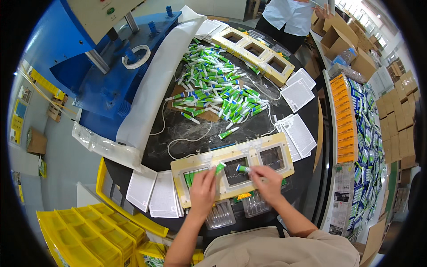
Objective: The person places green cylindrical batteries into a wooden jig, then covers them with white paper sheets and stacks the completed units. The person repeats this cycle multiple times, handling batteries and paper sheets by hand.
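My left hand (pixel 203 189) is closed on a small green glue-style tube (pixel 220 167) with a white cap, over the left part of a long cream frame (pixel 231 150). A second small tube (pixel 242 168), green, white and blue, is pinched in my right hand (pixel 267 181) above the frame's middle window. Three rectangular windows are cut in the frame. In its left window, several green tubes (pixel 190 177) lie side by side, partly hidden by my left hand. No tubes show in the right window (pixel 271 159). Beyond the frame spreads a large pile of similar tubes (pixel 222 84).
Clear plastic blister trays (pixel 221 215) lie at the near edge, beside printed white cards (pixel 164 193). Another three-window frame (pixel 253 49) stands at the far side, near a person (pixel 287 20). A blue machine (pixel 102 84) is at left, yellow crates (pixel 89 236) below it.
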A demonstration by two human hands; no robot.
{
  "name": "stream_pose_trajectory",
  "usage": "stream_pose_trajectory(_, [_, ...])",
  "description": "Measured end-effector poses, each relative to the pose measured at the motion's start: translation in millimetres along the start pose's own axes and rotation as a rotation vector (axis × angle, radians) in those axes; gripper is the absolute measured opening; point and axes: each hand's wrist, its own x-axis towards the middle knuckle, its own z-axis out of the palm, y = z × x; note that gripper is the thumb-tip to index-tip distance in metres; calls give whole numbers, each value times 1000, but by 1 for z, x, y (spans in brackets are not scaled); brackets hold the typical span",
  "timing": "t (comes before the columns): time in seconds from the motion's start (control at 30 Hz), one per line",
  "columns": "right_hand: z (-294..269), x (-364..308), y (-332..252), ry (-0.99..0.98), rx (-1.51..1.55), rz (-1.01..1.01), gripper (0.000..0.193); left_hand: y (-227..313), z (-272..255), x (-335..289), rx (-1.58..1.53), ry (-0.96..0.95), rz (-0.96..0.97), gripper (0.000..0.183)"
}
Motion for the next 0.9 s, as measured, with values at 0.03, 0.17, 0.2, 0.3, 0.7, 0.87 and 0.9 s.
stream_pose_trajectory(0.03, [2, -8, 4, 14, -5, -127, 22, 9, 8, -9, -52, 39, 13, 37])
stream_pose_trajectory(0.17, [11, -12, 27, -2, -85, -360, 23, 21, 39, -29, 20, 81, 0, 33])
stream_pose_trajectory(0.2, [13, -11, 31, -17, -74, -401, 21, 20, 47, -30, 50, 100, 19, 33])
stream_pose_trajectory(0.3, [14, -8, 37, -65, -167, -614, 21, 13, 65, -32, 135, 103, 90, 35])
stream_pose_trajectory(0.7, [23, -15, 41, -279, -306, -757, 29, 4, 78, -33, 122, 129, -23, 37])
stream_pose_trajectory(0.87, [13, -12, 38, -443, -87, -488, 26, 10, 66, -36, 203, 42, 40, 41])
stream_pose_trajectory(0.9, [10, -5, 39, -425, -10, -461, 25, 12, 61, -37, 198, 19, 49, 43])
